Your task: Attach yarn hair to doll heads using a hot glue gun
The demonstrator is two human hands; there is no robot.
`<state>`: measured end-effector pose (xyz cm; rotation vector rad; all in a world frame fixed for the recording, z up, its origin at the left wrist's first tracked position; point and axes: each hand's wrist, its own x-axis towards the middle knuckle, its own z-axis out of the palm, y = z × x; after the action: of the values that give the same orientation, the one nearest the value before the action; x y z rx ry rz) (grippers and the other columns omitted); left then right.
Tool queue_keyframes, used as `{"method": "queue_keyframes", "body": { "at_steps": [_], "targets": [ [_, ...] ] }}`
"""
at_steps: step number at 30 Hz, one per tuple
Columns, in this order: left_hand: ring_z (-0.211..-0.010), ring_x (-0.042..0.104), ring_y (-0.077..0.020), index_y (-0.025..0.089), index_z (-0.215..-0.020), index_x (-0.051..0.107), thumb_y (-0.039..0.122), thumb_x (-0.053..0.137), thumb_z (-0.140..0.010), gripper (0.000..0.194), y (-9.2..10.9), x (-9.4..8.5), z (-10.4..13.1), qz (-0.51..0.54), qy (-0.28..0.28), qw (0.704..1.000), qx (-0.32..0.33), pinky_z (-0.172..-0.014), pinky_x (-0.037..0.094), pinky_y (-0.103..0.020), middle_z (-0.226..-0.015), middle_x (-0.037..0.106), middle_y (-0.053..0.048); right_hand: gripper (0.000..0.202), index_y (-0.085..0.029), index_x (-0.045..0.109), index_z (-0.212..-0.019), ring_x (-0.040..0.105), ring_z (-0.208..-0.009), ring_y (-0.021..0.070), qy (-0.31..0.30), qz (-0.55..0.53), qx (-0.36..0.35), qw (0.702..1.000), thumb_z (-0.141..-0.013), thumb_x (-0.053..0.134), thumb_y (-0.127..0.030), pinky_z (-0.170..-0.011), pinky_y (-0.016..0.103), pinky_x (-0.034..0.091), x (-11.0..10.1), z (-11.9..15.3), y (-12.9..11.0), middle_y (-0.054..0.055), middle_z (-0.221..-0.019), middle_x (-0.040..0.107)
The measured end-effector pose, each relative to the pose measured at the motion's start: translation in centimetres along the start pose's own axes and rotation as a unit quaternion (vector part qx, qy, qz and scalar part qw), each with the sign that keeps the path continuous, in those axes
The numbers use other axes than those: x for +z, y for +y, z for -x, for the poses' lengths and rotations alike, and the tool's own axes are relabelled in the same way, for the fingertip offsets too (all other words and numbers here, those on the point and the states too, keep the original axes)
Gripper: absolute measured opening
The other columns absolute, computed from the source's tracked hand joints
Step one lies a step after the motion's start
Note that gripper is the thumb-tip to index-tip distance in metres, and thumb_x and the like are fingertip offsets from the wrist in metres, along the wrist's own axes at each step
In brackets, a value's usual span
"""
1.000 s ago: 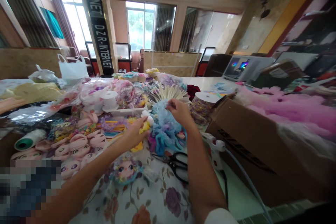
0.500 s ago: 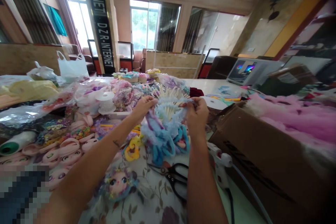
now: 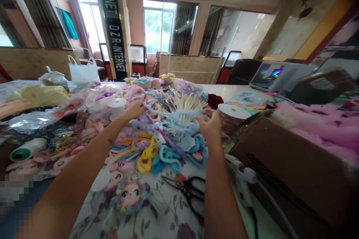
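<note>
A pale blue fluffy trim [image 3: 157, 112] stretches between my two hands above the cluttered table. My left hand [image 3: 136, 109] has its fingers closed on the left end of it. At the other end, the fingers of my right hand [image 3: 210, 121] pinch the fluff beside a bundle of cream sticks [image 3: 186, 104]. Below the trim lie a purple ribbon [image 3: 171, 140], blue fuzzy loops [image 3: 169, 157] and a yellow curled piece [image 3: 146, 157]. Black-handled scissors [image 3: 186, 192] rest partly open near my right forearm. A doll face with a blue fluffy border [image 3: 131, 194] lies in front.
A brown cardboard box [image 3: 280, 168] holding pink fluffy material [image 3: 319, 127] stands at the right, with a white power strip [image 3: 238, 171] alongside. White spools [image 3: 116, 102], a thread cone [image 3: 28, 149], several doll faces [image 3: 114, 177] and plastic bags [image 3: 84, 70] cover the left side.
My left hand has moved left, away from my right hand, drawing the blue fluffy trim out between them. The blue loops and purple ribbon now lie lower and more spread. The view has shifted slightly.
</note>
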<state>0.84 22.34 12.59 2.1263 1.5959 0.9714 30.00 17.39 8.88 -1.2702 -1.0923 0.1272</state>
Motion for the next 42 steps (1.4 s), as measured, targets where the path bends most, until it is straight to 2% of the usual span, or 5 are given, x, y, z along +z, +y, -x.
{"method": "queue_keyframes", "body": {
  "at_steps": [8,12,21,35,42],
  "targets": [
    [-0.085,0.059,-0.0186,0.017,-0.085,0.062,0.012,0.045,-0.075,0.021,5.8,2.8,1.7,-0.046,-0.019,0.993,0.107,-0.077,0.043,-0.027,-0.085,0.066,-0.004,0.066,-0.013,0.042,-0.134,0.061,-0.106,0.0272,-0.293,0.021,-0.138,0.946,-0.077,0.065,-0.036,-0.092,0.04,0.044,4.0,5.6,-5.5,0.015,-0.111,0.068],
    [-0.098,0.061,-0.0219,0.018,-0.102,0.06,0.012,0.043,-0.077,0.031,5.3,3.5,2.3,-0.085,-0.012,0.992,0.087,-0.086,0.044,-0.031,-0.101,0.068,-0.007,0.024,-0.016,0.067,-0.096,0.064,-0.07,0.0216,-0.225,0.081,-0.108,0.965,-0.087,0.048,-0.028,-0.069,0.031,0.046,3.8,5.0,-4.9,0.006,-0.071,0.069],
    [-0.098,0.064,-0.0274,0.017,-0.09,0.067,0.016,0.049,-0.077,0.022,-1.0,2.3,1.5,-0.152,0.009,0.987,-0.045,-0.084,0.046,-0.033,-0.095,0.072,-0.013,0.028,-0.015,0.062,-0.088,0.061,-0.078,0.0255,0.106,0.121,-0.047,0.986,-0.086,0.04,-0.031,-0.075,0.036,0.043,-0.9,1.2,-3.2,0.013,-0.086,0.068],
    [-0.115,0.056,-0.0246,0.017,-0.117,0.061,0.035,0.065,-0.074,0.047,4.4,2.3,2.7,0.007,-0.067,0.991,0.117,-0.098,0.041,-0.033,-0.124,0.063,-0.009,0.016,-0.021,0.054,-0.081,0.049,-0.057,0.0143,-0.156,-0.08,0.01,0.984,-0.078,0.049,-0.035,-0.054,0.026,0.041,0.8,2.2,-4.3,-0.002,-0.066,0.054],
    [-0.086,0.064,-0.0201,0.012,-0.097,0.064,0.035,0.076,-0.065,0.041,8.2,6.8,4.7,0.354,-0.258,0.889,0.136,-0.081,0.049,-0.031,-0.085,0.071,-0.005,0.016,-0.022,0.057,-0.083,0.053,-0.056,0.0097,-0.214,-0.329,0.028,0.919,-0.078,0.065,-0.035,-0.054,0.021,0.045,-0.4,3.4,-7.3,-0.005,-0.067,0.058]
  ]
}}
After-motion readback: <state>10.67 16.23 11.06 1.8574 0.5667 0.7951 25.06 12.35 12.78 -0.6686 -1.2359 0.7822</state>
